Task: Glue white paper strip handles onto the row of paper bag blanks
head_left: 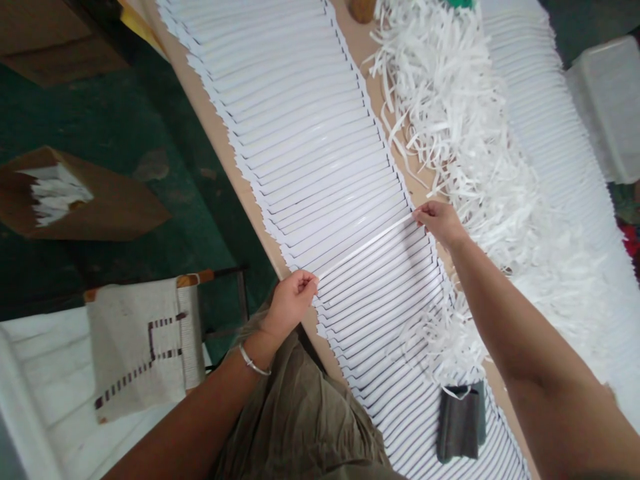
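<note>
A thin white strip (367, 245) is stretched between my two hands. One end is pinched in the closed fingers of my left hand (293, 303), close to the table's near edge. My right hand (440, 223) pinches the other end, higher up on the far side. Beneath the strip runs a long row of overlapping white pieces with dark edge lines (300, 140). Whether the strip touches them I cannot tell. Right of my right hand lies a big heap of loose white strips (460, 127), and a smaller pile of strips (445, 340) sits below that forearm.
On the row's lower end rests a dark grey block-like object (459, 423). Another white row (530, 73) runs beyond the heap, near a white plastic container (607, 107). To the left are an open cardboard box (115, 207) holding white pieces and a woven-seat stool (135, 360).
</note>
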Demonstrator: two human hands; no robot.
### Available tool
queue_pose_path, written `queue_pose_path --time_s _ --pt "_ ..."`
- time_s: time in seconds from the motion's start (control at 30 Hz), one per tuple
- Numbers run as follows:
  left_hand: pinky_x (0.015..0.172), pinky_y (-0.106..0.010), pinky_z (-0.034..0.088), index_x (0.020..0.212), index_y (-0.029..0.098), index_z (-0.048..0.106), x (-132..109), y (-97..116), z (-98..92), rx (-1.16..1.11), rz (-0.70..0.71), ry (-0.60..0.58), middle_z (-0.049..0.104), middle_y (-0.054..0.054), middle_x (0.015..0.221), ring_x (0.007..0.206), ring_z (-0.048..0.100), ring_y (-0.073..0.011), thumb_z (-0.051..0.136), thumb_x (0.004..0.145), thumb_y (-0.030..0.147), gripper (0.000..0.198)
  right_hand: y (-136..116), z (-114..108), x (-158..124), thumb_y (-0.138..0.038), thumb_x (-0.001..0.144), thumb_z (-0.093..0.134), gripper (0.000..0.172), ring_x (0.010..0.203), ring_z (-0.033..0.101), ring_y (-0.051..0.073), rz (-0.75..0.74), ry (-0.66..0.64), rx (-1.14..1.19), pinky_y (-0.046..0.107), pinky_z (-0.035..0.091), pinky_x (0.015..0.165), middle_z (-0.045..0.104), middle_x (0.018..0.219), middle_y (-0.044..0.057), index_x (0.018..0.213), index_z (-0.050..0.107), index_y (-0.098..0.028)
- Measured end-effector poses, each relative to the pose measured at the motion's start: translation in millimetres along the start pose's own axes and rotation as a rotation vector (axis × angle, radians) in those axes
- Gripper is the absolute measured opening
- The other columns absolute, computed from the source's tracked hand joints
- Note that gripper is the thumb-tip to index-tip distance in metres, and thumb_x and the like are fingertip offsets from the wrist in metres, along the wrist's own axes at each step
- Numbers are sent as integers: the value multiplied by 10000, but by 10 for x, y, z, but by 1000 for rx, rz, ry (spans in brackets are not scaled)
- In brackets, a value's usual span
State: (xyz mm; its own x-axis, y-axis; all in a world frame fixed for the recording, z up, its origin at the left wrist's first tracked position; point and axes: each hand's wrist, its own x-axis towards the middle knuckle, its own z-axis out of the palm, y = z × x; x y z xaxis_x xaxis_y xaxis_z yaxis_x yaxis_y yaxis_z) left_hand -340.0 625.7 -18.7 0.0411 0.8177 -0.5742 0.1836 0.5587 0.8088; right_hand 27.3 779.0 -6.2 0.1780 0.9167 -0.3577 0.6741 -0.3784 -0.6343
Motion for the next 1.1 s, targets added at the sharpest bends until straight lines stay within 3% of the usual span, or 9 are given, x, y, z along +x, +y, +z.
queue_pose_path --time_s 0.33,0.67,1.1 --pt "555 -231 409 750 201 581 22 -71 44 97 -12 96 561 34 586 559 518 -123 626 819 438 250 69 131 196 -355 730 644 199 593 501 127 -92 90 -164 266 391 598 610 643 2 766 648 -159" --pt "623 -241 445 765 196 607 65 -78 117 151 -15 163 601 23 630 614 559 -135 624 837 398 215 161 204 260 -327 770 631 158 665 573 180 -139 170 -296 309 443 660 665 709 38 797 674 -178" --pt "724 -288 448 738 210 558 75 -6 174 557 -64 232 701 -35 762 745 656 -190 571 906 296 190 174 224 246 -322 799 646 162 711 619 209 -135 183 -444 330 476 712 693 755 57 850 697 -177"
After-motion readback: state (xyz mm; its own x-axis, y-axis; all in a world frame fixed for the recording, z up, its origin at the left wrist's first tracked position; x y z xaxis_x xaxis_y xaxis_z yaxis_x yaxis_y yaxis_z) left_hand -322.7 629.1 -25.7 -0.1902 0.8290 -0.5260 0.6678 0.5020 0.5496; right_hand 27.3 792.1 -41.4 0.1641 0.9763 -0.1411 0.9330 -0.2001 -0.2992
